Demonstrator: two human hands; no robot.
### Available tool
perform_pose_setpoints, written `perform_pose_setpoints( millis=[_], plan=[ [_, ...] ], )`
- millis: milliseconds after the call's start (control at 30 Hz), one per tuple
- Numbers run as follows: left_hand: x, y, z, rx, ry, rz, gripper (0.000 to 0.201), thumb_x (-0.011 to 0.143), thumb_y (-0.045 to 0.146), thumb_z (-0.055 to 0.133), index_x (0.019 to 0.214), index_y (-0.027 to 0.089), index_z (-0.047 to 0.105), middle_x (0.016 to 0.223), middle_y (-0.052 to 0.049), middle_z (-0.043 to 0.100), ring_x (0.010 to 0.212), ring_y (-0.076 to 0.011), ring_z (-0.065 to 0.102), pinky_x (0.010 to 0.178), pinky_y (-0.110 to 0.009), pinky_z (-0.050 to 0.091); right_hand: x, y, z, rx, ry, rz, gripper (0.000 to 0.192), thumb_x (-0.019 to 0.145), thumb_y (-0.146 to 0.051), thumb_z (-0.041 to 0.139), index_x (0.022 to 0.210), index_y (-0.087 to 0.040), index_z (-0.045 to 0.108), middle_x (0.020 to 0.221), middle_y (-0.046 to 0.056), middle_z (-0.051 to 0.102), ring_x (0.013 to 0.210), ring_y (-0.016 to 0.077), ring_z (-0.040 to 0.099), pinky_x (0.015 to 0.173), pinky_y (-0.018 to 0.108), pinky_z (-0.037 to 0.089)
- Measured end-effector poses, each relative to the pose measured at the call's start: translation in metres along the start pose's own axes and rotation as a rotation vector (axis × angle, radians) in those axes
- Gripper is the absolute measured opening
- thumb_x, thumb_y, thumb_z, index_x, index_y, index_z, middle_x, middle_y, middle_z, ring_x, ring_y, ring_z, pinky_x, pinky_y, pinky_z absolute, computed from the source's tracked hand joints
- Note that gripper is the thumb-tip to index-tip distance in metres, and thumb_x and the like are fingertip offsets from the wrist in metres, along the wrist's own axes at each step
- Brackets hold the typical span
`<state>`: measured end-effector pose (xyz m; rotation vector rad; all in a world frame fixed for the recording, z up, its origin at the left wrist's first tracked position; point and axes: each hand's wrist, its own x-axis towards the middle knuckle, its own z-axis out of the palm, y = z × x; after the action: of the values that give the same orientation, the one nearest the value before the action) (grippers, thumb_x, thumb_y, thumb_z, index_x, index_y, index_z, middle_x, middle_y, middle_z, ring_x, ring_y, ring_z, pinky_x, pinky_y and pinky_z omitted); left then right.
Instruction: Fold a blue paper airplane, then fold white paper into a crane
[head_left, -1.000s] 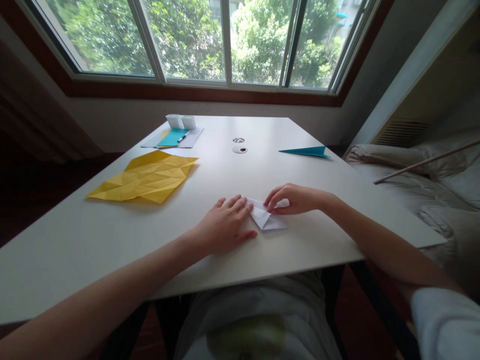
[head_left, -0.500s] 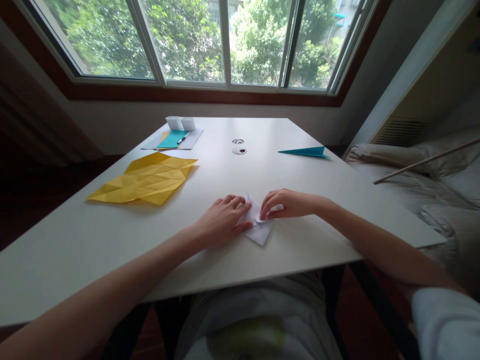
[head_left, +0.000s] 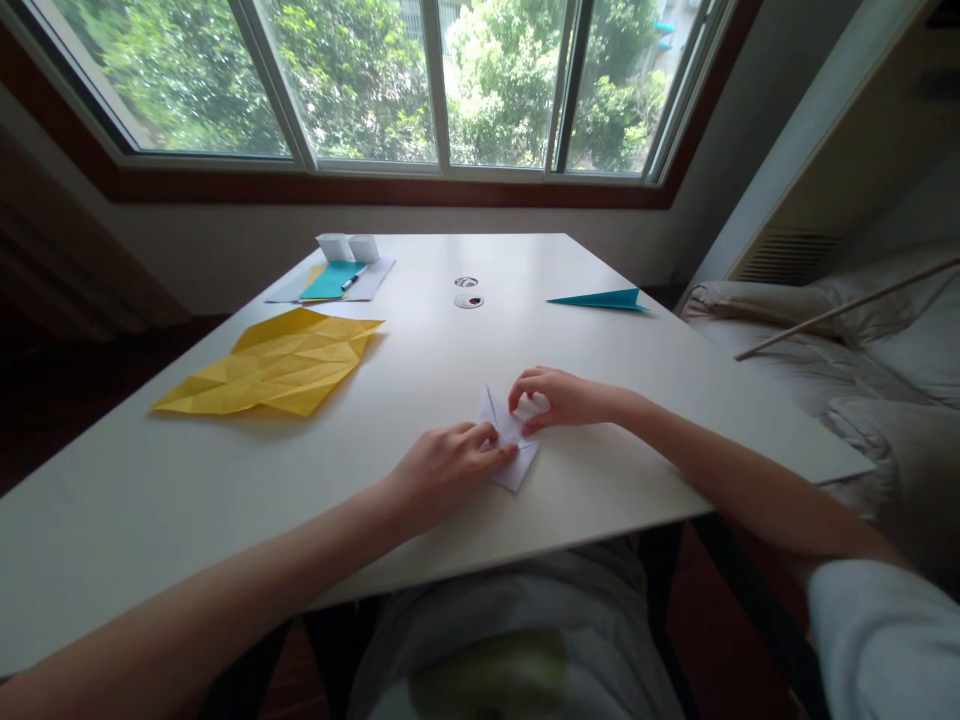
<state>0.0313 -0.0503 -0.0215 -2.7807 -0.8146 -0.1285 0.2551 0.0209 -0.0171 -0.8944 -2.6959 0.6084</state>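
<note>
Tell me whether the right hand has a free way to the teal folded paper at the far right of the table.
Probably yes: the bare table lies between the right hand and the teal folded paper, though the hand now pinches the white folded paper.

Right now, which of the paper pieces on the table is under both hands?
The small white folded paper at the near edge. The creased yellow sheet and teal folded piece lie untouched farther away.
</note>
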Motion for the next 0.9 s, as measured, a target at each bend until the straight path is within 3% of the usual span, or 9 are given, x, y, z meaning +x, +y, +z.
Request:
perform_pose_setpoints(
  millis=[300,667,900],
  plan=[
    [-0.002,-0.003,0.003,-0.086,0.047,0.023,0.034,0.085,0.013,0.045,0.112,0.029,0.056,0.098,-0.003,0.061,0.080,-0.0130,0.062,0.064,-0.021,0.049,0.013,0.000,0.007,0.009,0.144,0.113,0.021,0.071,-0.033,0.066,0.084,-0.017,0.060,0.085,0.003,0.058,0.076,0.0134,0.051,0.067,0.024,0.039],
    [-0.003,-0.004,0.005,-0.178,0.042,0.120,0.039,0.086,0.012,0.039,0.116,0.031,0.054,0.111,-0.003,0.059,0.086,-0.0133,0.062,0.072,-0.023,0.049,0.013,0.014,0.006,0.026,0.180,0.244,0.020,0.070,-0.036,0.064,0.074,-0.018,0.057,0.077,0.000,0.058,0.070,0.0118,0.048,0.061,0.022,0.036],
    [-0.003,-0.003,0.004,-0.159,0.042,0.125,0.036,0.086,0.013,0.041,0.115,0.030,0.055,0.110,-0.003,0.059,0.085,-0.0142,0.062,0.070,-0.024,0.050,0.015,0.020,0.008,0.085,0.170,0.228,0.016,0.072,-0.032,0.062,0.075,-0.017,0.058,0.075,0.000,0.058,0.064,0.0095,0.047,0.059,0.021,0.035]
  ],
)
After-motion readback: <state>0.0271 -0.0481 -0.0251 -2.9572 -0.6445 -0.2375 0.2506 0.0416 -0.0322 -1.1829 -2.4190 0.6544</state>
